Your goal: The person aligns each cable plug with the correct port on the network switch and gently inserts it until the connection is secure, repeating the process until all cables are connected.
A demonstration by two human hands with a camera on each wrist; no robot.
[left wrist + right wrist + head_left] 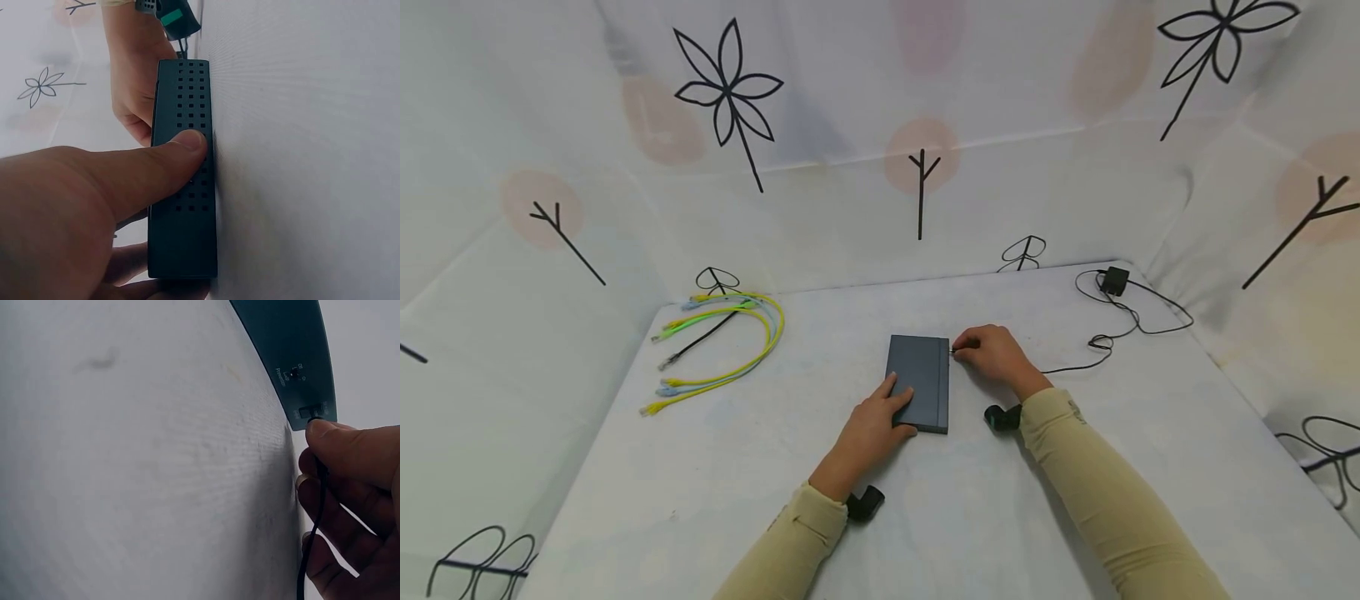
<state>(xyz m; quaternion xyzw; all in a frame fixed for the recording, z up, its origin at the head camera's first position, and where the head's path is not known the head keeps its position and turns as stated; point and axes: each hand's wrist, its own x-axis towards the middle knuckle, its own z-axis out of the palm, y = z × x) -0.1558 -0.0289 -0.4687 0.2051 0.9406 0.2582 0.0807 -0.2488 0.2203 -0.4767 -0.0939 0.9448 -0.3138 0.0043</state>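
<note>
Behind and to both sides of us hangs white cloth (842, 225), printed with black line-drawn plants and pale pink blots. Before it stretches the white table (662, 500), and over its near edge reach our two tan sleeves (1093, 475). Far right on the table we have a thin black cord (1102, 341), looped and knotted, running left toward our right hand (996, 357). Far left lies a curved bunch of cables (765, 342), yellow, green, pale blue and black, with clear plugs at their ends.

Near the middle of the table, flat on its broad face, sits the dark blue-grey box (916, 375). Our left hand (871, 427) grips it at the near left corner, fingers on its top and left side, thumb pressed against the near side with its rows of small square holes. Our right hand pinches the cord's plug (321, 469) between thumb and fingers, at the far part of the box's right side; we cannot tell how deep it sits. We wear a small black camera (1002, 418) on each wrist, and one black adapter (1115, 281) lies at the cord's far end.
</note>
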